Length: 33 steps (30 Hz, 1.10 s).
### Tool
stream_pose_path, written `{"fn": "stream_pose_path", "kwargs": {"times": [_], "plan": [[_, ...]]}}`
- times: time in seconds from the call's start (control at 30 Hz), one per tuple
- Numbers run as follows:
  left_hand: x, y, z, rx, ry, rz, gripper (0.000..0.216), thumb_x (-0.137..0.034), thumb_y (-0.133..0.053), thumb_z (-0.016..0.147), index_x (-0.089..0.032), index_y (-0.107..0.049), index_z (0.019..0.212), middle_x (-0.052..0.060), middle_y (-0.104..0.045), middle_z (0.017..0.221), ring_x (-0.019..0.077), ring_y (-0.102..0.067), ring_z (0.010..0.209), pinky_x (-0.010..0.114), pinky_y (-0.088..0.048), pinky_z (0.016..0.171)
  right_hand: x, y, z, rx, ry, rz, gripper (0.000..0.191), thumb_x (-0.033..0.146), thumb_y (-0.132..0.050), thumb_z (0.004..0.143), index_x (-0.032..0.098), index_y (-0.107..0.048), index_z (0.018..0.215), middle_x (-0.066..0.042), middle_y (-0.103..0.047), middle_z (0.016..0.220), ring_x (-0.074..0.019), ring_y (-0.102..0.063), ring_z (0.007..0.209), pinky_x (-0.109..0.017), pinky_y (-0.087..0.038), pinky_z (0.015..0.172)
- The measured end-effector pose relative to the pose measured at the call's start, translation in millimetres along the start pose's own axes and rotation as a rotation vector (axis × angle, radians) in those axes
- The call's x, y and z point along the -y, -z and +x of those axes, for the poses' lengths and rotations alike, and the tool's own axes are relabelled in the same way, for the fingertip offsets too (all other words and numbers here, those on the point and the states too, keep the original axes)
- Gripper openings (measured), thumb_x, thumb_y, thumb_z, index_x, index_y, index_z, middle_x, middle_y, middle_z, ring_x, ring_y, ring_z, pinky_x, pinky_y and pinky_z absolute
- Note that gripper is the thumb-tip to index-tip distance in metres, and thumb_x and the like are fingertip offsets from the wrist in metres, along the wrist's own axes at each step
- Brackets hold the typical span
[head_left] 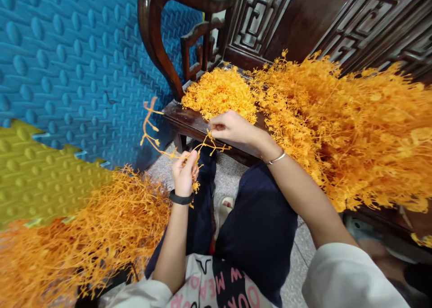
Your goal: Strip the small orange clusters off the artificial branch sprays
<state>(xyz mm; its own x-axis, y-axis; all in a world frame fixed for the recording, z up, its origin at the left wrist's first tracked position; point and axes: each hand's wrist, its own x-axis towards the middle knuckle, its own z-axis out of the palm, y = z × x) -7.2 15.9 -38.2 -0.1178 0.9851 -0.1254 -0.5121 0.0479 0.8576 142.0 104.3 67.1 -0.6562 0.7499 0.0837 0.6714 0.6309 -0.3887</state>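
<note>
My left hand (185,171) is closed in a pinch on a thin orange plastic sprig (151,132) that curves up and to the left. My right hand (231,127) is closed too, pinching the other end of the sprig near the edge of a dark wooden chair seat (189,119). A heap of small orange plastic pieces (219,92) lies on the seat just behind my right hand. A black band sits on my left wrist and a silver bangle on my right.
A large mass of orange plastic branches (364,128) fills the right side over the chair. Another pile of orange branches (84,236) lies at lower left on blue (67,56) and yellow foam mats (37,173). My dark-trousered legs (256,227) are below.
</note>
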Motion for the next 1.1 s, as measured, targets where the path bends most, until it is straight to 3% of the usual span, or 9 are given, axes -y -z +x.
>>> {"fn": "stream_pose_path", "kwargs": {"times": [0.27, 0.83, 0.9, 1.0, 1.1], "plan": [[1, -17, -6, -0.051, 0.022, -0.062, 0.031, -0.036, -0.07, 0.064, -0.017, -0.046, 0.058, -0.012, -0.025, 0.038, 0.0012, -0.022, 0.027, 0.013, -0.018, 0.026, 5, -7, 7, -0.221, -0.031, -0.298, 0.014, 0.02, -0.044, 0.074, 0.015, -0.049, 0.062, 0.0, -0.047, 0.059, -0.0103, -0.035, 0.058, -0.026, -0.024, 0.066], [-5, -19, -7, -0.232, -0.127, -0.11, 0.032, -0.032, -0.065, 0.069, -0.018, -0.04, 0.054, -0.011, -0.025, 0.038, 0.002, -0.021, 0.028, 0.015, -0.02, 0.026, 27, -36, 31, -0.41, -0.089, -0.391, 0.021, 0.022, -0.033, 0.088, 0.015, -0.052, 0.082, -0.007, -0.056, 0.081, -0.019, -0.046, 0.085, -0.032, -0.029, 0.077], [-6, -17, -9, -0.29, -0.153, -0.11, 0.033, -0.032, -0.065, 0.069, -0.018, -0.039, 0.053, -0.011, -0.025, 0.038, 0.0019, -0.021, 0.028, 0.015, -0.021, 0.026, 21, -29, 33, -0.471, -0.117, -0.381, 0.022, 0.022, -0.032, 0.089, 0.015, -0.052, 0.084, -0.008, -0.055, 0.083, -0.0204, -0.047, 0.088, -0.035, -0.031, 0.08], [-7, -6, -9, -0.384, -0.183, -0.111, 0.035, -0.031, -0.065, 0.068, -0.018, -0.038, 0.052, -0.011, -0.025, 0.038, 0.0017, -0.022, 0.028, 0.015, -0.02, 0.026, -10, -5, 35, -0.639, -0.261, -0.304, 0.026, 0.024, -0.028, 0.091, 0.016, -0.052, 0.084, -0.008, -0.053, 0.082, -0.0207, -0.049, 0.088, -0.037, -0.034, 0.081], [-7, 3, -6, -0.337, -0.162, -0.104, 0.035, -0.032, -0.068, 0.066, -0.017, -0.039, 0.052, -0.011, -0.029, 0.041, 0.0012, -0.024, 0.028, 0.016, -0.022, 0.026, -53, 15, 36, -0.755, -0.389, -0.186, 0.023, 0.028, -0.033, 0.09, 0.018, -0.053, 0.083, -0.007, -0.054, 0.081, -0.0192, -0.051, 0.082, -0.037, -0.038, 0.08]]}}
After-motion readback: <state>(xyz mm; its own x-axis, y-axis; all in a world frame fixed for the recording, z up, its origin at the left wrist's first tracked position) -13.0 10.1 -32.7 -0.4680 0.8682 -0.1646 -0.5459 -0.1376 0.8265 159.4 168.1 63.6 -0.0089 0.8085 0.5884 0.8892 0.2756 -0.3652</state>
